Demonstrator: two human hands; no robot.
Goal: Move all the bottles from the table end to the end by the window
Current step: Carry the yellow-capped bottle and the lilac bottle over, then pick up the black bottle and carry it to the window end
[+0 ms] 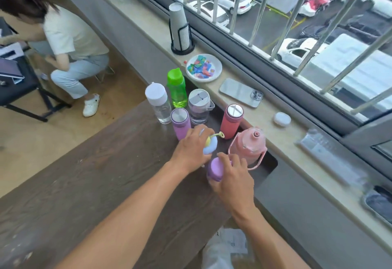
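Both hands, left [194, 147], right [233, 178], seemingly gripping

The table [84, 183] is dark, matt, grained wood. The green bottle [177, 87] and clear bottle [159, 105] look like glossy see-through plastic. The lilac flask [181, 123] and coral flask [231, 121] are matt, with shiny metal caps. The sill [265, 124] is smooth, polished stone.

Bright, even daylight from the window [275, 20] at upper right; shadows on the surface [89, 183] soft and faint. Mild glare on the phone [240, 92] on the sill. Wide-angle bend w/ bars and sill curving. Edges soft: bottom corners, right sill objects blurred; center fairly sharp.
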